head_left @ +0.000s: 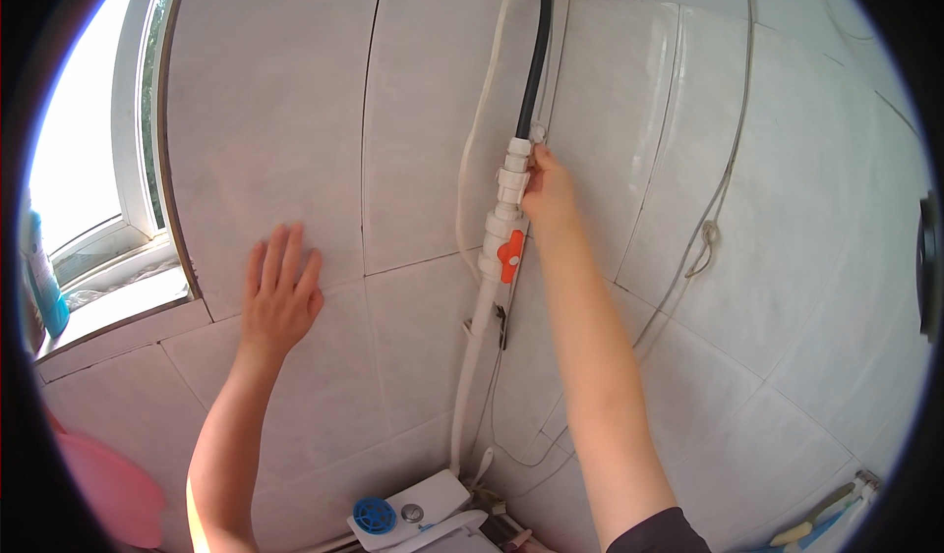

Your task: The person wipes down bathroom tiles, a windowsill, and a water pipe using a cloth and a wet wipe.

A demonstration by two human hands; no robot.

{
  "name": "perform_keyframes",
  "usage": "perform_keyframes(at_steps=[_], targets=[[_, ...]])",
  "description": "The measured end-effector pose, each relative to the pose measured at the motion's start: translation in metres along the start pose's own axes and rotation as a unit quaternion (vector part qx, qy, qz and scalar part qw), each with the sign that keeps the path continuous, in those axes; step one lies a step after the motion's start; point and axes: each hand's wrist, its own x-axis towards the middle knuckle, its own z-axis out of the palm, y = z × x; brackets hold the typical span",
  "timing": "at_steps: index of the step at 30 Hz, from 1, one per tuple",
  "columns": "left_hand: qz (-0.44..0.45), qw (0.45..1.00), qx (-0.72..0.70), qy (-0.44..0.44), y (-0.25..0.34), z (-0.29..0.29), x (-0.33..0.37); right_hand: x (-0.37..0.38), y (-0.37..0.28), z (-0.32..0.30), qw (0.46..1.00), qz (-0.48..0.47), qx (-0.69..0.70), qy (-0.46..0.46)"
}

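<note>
My left hand (279,295) lies flat against the tiled wall (285,91), fingers stretched and holding nothing. Up in the corner, my right hand (549,195) is closed just right of the white pipe fitting (512,174), its fingers partly hidden behind it. A small round white piece (538,132) shows at its fingertips; what exactly it grips I cannot make out. From the fitting a black hose (536,57) runs upward. Below it sits a valve with an orange-red handle (510,256) on the white pipe (473,356), which goes down toward the corner.
A window (88,140) with a blue bottle (45,283) on its sill is at the left. A pink plastic thing (108,484) is at lower left. Below stands a white cistern-like box (433,499) with a blue round piece (374,516). A grey cable (736,150) hangs on the right wall.
</note>
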Motion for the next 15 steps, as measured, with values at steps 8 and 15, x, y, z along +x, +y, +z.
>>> perform_keyframes(at_steps=[8,15], targets=[[-0.006,1.0,0.026,0.002,0.003,-0.006,0.003,-0.101,-0.038,-0.005,0.993,-0.114,-0.025,0.007],[0.008,0.999,0.048,0.024,0.002,0.002,-0.004,-0.313,0.024,-0.09,0.988,0.105,-0.11,0.01]])
